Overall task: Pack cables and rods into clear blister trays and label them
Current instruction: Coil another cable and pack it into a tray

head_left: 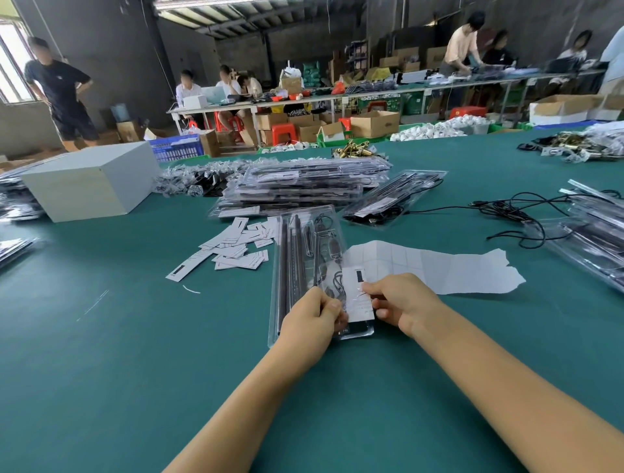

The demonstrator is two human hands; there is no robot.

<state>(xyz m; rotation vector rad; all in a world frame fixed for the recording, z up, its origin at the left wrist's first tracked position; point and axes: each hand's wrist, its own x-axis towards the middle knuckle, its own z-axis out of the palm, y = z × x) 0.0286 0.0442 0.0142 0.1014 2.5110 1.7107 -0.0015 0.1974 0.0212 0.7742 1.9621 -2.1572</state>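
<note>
Green table (pixel 135 354); clear blister tray (pixel 305 243), dark rods inside; both hands' grip pinching white label (pixel 359 297).

Workshop interior with dark grey walls (pixel 297 44) and a corrugated roof on exposed beams (pixel 243 13). Strip lights (pixel 189 4) run overhead. Daylight enters through a window (pixel 10 64) at far left. The near work surface is a large table covered in green cloth (pixel 101 354). Long white benches (pixel 337 96) stand behind it, with red plastic stools (pixel 282 131) and open cardboard boxes (pixel 374 123) on the floor beneath. A blue crate (pixel 174 148) sits near the left.
</note>
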